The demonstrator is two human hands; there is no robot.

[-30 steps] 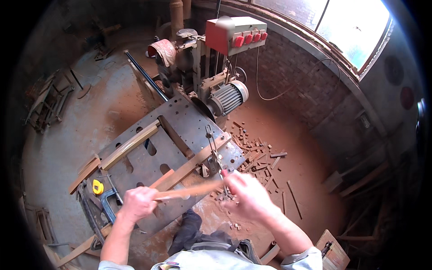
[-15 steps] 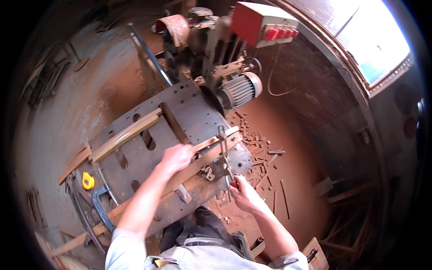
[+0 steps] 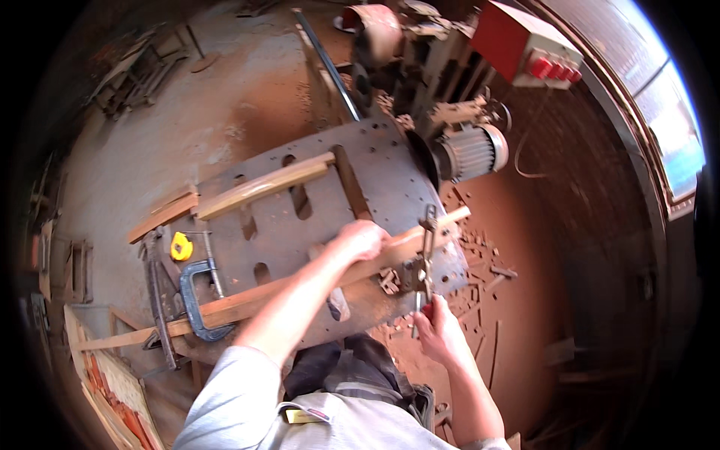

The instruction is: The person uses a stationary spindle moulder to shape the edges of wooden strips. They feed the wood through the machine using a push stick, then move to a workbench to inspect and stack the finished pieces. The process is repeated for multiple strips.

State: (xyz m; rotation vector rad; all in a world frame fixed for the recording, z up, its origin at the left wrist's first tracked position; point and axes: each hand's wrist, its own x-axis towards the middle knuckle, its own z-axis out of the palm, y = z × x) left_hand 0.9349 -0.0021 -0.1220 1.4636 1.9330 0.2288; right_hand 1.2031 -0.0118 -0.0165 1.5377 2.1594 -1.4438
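A long wooden board lies slantwise across the grey metal machine table. At its right end a metal clamp stands across the board, with its screw hanging below the table edge. My right hand is closed round the lower end of that screw. Along the board's far side runs a thin wooden strip, its tip sticking out past the clamp. My left hand has its fingers curled over the strip's near end; the fingertips are partly hidden.
A second wooden piece lies farther back on the table. A blue C-clamp and a yellow tape measure are at the left. A motor and red switch box stand behind; wood offcuts litter the floor.
The view has swung left, so the scene sits farther right. My left hand is slightly closer to the clamp, and the strip's tip seems to stick out a little more. My right hand stays on the screw.
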